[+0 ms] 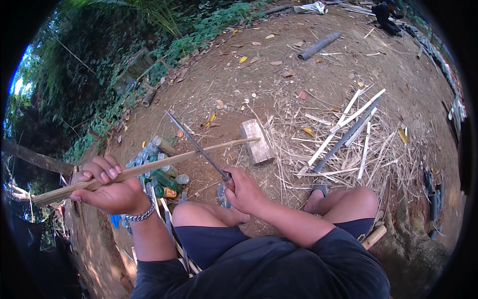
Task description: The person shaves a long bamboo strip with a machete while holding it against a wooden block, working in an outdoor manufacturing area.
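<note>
My left hand [117, 192], with a chain bracelet at its wrist, is closed around a long split strip of bamboo or wood [174, 158]. The strip slants up to the right, and its thin far end appears over a squared wooden block [255, 152] on the ground. In my right hand [245, 190] is a knife [188, 133], gripped by its dark handle. Its long, narrow blade points up and left and crosses the strip. Whether the blade's edge touches the strip, I cannot tell.
Pale slats [322, 149] and a long dark blade [343, 142] lie on shavings [294, 154] to the right. Several glass bottles [167, 178] cluster by my left knee. Farther off lies a dark tube [319, 46]; another person [384, 16] is at the far right.
</note>
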